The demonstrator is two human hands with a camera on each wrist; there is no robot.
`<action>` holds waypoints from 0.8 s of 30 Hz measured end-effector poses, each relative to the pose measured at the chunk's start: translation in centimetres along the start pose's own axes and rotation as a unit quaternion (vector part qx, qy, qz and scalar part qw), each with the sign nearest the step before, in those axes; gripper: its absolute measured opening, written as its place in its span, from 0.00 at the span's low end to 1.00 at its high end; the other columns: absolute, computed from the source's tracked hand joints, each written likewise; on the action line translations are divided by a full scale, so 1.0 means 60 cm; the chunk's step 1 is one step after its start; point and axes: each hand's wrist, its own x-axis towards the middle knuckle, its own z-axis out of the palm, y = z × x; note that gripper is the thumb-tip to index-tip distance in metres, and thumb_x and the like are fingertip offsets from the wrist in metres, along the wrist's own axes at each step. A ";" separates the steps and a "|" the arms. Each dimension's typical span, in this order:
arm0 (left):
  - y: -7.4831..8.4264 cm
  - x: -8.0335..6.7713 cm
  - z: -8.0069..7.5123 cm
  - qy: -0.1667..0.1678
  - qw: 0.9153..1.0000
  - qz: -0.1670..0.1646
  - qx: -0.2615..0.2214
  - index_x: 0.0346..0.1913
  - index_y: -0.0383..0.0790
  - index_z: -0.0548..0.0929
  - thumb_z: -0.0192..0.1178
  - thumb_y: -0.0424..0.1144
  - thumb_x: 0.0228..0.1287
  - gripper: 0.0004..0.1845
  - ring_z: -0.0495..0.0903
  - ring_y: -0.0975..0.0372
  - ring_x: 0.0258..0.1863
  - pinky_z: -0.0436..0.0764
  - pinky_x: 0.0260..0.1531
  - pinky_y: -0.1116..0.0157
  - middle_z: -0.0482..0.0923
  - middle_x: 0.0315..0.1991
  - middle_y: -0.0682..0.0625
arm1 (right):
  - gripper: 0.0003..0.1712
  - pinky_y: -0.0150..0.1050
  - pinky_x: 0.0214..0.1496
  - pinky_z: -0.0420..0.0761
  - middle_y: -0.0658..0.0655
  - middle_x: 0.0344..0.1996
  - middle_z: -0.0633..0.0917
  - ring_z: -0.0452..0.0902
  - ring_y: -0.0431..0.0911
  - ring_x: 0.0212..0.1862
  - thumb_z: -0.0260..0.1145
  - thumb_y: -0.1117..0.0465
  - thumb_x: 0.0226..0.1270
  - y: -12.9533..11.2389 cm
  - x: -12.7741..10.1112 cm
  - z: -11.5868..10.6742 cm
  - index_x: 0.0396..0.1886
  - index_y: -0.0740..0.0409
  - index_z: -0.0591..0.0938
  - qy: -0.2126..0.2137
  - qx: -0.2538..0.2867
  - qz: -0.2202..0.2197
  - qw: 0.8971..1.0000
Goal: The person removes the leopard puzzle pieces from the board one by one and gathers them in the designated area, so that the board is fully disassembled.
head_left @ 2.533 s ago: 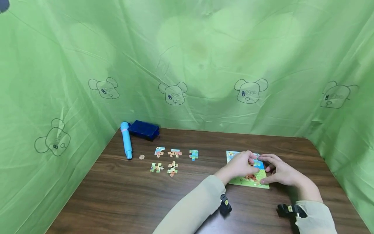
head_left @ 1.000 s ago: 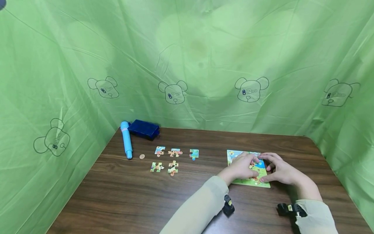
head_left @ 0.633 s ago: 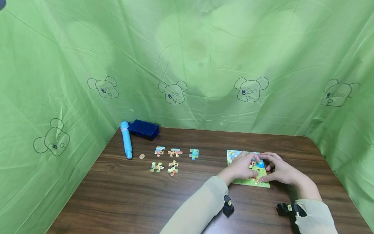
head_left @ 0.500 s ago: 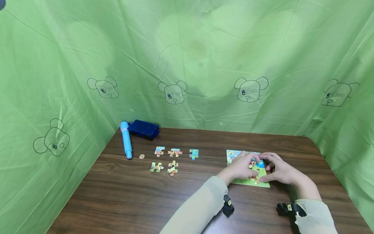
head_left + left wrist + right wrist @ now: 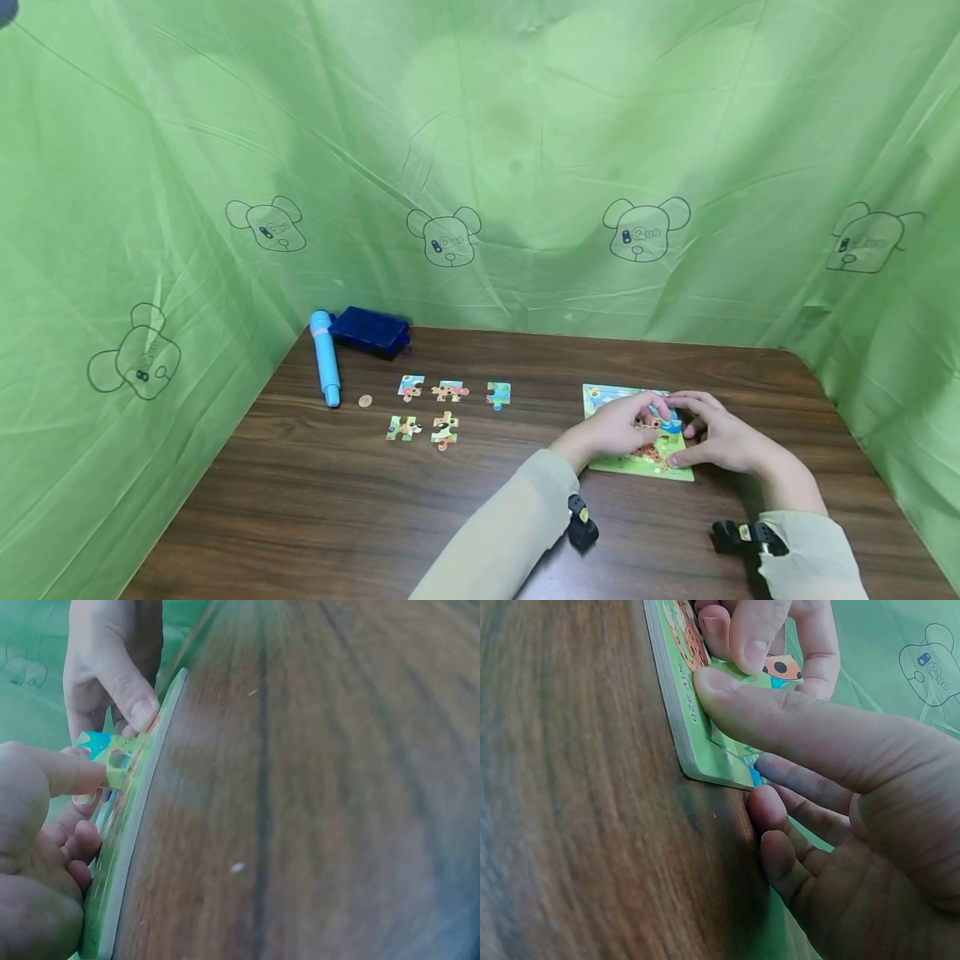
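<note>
A picture puzzle board [image 5: 630,467] in blue and green lies at the right of the table. Above it, my left hand [image 5: 617,423] pinches a jigsaw piece [image 5: 112,754] between thumb and fingers; the left wrist view shows the piece tilted over the board. In the right wrist view the piece's orange, black-spotted corner [image 5: 782,667] shows. My right hand [image 5: 723,435] grips the board at its right side, thumb pressing on the face near the front corner and fingers curved along the edge. The left hand hides part of the picture.
Loose jigsaw pieces lie left of centre, among them a blue-green piece [image 5: 498,395] and a dog-patterned piece [image 5: 444,432]. A small round disc [image 5: 364,401], a light-blue microphone-shaped thing [image 5: 326,358] and a dark-blue box [image 5: 370,332] are farther left. Green cloth [image 5: 525,167] hangs behind the table.
Compared with half a second ago, my left hand has drawn slightly left and its fingers have risen from the board, uncovering more of the picture. The right hand and loose pieces stay put.
</note>
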 end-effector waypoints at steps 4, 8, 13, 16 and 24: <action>0.000 -0.001 0.002 0.013 1.000 -0.013 -0.002 0.55 0.57 0.80 0.66 0.35 0.74 0.14 0.78 0.70 0.38 0.77 0.40 0.71 0.78 0.42 0.62 | 0.52 0.35 0.45 0.77 0.70 0.70 0.65 0.74 0.44 0.45 0.89 0.59 0.54 0.000 0.000 0.000 0.75 0.71 0.73 -0.001 -0.001 0.002 1.000; 0.002 -0.003 0.002 0.019 0.999 -0.035 -0.029 0.53 0.57 0.80 0.64 0.33 0.77 0.13 0.77 0.68 0.34 0.77 0.36 0.69 0.77 0.38 0.61 | 0.52 0.35 0.45 0.77 0.71 0.70 0.66 0.74 0.44 0.45 0.89 0.60 0.54 0.001 0.000 0.001 0.75 0.70 0.73 0.001 0.002 0.001 1.000; 0.005 -0.004 0.000 0.020 0.998 -0.046 -0.034 0.53 0.54 0.79 0.63 0.32 0.78 0.11 0.76 0.67 0.31 0.77 0.34 0.69 0.77 0.37 0.59 | 0.52 0.35 0.44 0.77 0.70 0.70 0.66 0.74 0.44 0.44 0.89 0.60 0.54 0.002 0.000 0.003 0.75 0.70 0.73 0.000 0.006 0.000 1.000; 0.004 -0.003 -0.001 0.021 0.998 -0.046 -0.031 0.53 0.54 0.79 0.63 0.32 0.78 0.11 0.76 0.67 0.31 0.76 0.34 0.70 0.77 0.36 0.59 | 0.52 0.35 0.45 0.77 0.71 0.70 0.66 0.74 0.44 0.44 0.89 0.60 0.54 0.000 0.000 0.003 0.75 0.70 0.73 -0.001 0.004 0.002 1.000; 0.001 0.002 0.000 0.019 0.999 -0.038 -0.025 0.53 0.52 0.79 0.62 0.31 0.78 0.11 0.73 0.68 0.26 0.75 0.30 0.71 0.76 0.36 0.59 | 0.52 0.35 0.44 0.76 0.71 0.72 0.64 0.74 0.46 0.46 0.89 0.60 0.56 -0.003 -0.002 0.001 0.77 0.69 0.72 -0.011 0.002 0.020 1.000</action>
